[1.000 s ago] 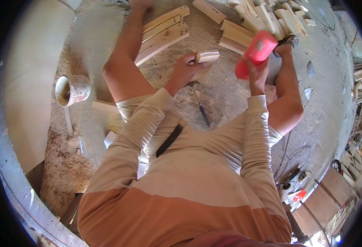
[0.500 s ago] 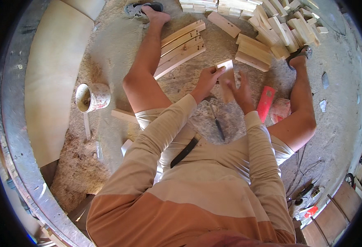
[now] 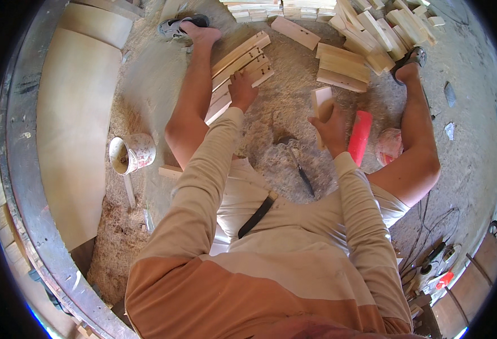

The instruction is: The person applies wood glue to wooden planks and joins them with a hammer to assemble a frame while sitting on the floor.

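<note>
In my right hand is a short pale wooden block, held upright with the fingers closed around its lower part. My left hand reaches to the near end of a row of wooden boards, its fingers apart and touching or just over the wood. Dark nails or screws stick up near the ends of these boards. On the dusty floor between my legs lies a hammer with a dark grip, its head partly in sawdust. A long red piece lies just right of my right hand.
More boards lie beyond my right hand, with a larger wood pile behind. A white bucket stands left of my knee, near a plywood sheet. A reddish tub sits by my right leg; cables trail at the lower right.
My left hand has let go of the wooden block and moved left to the row of boards. The right hand keeps the block, now held alone.
</note>
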The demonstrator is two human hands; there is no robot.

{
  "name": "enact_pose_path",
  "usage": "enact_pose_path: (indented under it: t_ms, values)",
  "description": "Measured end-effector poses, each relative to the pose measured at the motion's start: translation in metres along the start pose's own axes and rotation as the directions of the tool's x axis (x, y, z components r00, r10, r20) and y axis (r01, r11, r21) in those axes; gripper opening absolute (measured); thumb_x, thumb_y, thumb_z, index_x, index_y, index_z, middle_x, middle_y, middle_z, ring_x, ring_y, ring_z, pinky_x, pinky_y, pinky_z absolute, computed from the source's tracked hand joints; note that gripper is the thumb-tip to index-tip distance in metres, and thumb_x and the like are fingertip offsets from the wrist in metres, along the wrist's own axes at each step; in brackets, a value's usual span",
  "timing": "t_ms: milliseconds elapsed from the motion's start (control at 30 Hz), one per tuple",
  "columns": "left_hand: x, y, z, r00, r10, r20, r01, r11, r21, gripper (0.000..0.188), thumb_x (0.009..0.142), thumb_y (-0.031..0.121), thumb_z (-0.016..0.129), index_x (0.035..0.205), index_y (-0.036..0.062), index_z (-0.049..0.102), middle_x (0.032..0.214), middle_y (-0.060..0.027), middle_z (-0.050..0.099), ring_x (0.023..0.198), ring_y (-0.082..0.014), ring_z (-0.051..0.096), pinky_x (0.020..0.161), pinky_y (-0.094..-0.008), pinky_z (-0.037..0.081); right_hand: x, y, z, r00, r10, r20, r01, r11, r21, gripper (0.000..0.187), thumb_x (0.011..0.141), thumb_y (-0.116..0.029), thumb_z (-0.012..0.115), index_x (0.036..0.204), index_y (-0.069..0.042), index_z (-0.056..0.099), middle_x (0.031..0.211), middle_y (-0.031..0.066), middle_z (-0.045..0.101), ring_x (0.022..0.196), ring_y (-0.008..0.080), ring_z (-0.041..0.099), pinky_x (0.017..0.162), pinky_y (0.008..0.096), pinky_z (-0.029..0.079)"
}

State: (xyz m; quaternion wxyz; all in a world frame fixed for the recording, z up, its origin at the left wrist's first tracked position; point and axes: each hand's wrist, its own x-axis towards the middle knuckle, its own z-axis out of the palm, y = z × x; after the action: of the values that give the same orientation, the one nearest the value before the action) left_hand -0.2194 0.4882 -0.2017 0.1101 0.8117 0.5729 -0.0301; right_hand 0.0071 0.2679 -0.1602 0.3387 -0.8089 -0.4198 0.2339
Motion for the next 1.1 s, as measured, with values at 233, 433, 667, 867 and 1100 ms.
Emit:
enact_pose_path:
  t_ms: [233,433,667,867,1100]
  values:
    - [0.006,0.001,0.018,0.999,0.029,-0.023,-0.027,0.996,0.090,0.076,0.080,0.030,0.082,0.138,-0.0030,0.045,0.131,-0.0196,0.051,0.125,-0.0363,0.050,0.095,-0.0531,0.048,-0.006,-0.003,-0.001,0.998,0.045,0.039,-0.045,0.999,-0.007,0.080,0.070,-0.031,0.089,0.128,0.008,0.052,0.122,0.0288,0.060,0.117,0.0436,0.057,0.101,0.0473,0.046]
    - [-0.005,-0.002,0.039,0.948,0.239,-0.211,-0.195,0.958,0.208,0.056,0.084,0.030,0.075,0.130,0.0033,0.056,0.131,-0.0201,0.054,0.125,-0.0379,0.052,0.095,-0.0538,0.047,-0.003,0.002,0.002,0.999,0.022,-0.042,-0.018,0.996,0.083,0.075,0.071,-0.030,0.088,0.125,0.007,0.052,0.122,0.0295,0.059,0.117,0.0443,0.056,0.101,0.0482,0.046]
    - [0.015,0.000,-0.017,0.923,0.384,0.015,-0.337,0.828,-0.448,0.049,0.093,0.032,0.069,0.129,0.0021,0.056,0.114,-0.0173,0.064,0.109,-0.0301,0.061,0.092,-0.0387,0.048,0.005,-0.004,-0.008,0.981,-0.026,-0.193,0.002,0.993,-0.121,0.083,0.070,-0.029,0.090,0.131,0.006,0.045,0.122,0.0284,0.055,0.115,0.0459,0.053,0.100,0.0502,0.044]
    - [0.006,0.050,-0.090,0.934,0.344,-0.096,-0.232,0.381,-0.895,0.044,0.097,0.041,0.068,0.117,0.0027,0.060,0.095,-0.0103,0.068,0.083,-0.0227,0.067,0.073,-0.0347,0.053,0.011,-0.040,-0.032,0.973,-0.079,-0.218,0.066,0.996,-0.068,0.088,0.069,-0.024,0.088,0.139,0.000,0.040,0.125,0.0253,0.051,0.119,0.0435,0.048,0.102,0.0526,0.042]
    - [0.002,0.074,-0.134,0.892,0.439,0.110,0.148,-0.053,-0.988,0.046,0.097,0.034,0.068,0.127,0.0011,0.059,0.111,-0.0179,0.072,0.080,-0.0225,0.072,0.068,-0.0333,0.059,0.009,-0.058,-0.058,0.963,-0.118,-0.243,0.106,0.992,-0.062,0.094,0.071,-0.018,0.084,0.150,-0.011,0.034,0.128,0.0221,0.049,0.119,0.0422,0.047,0.105,0.0528,0.039]
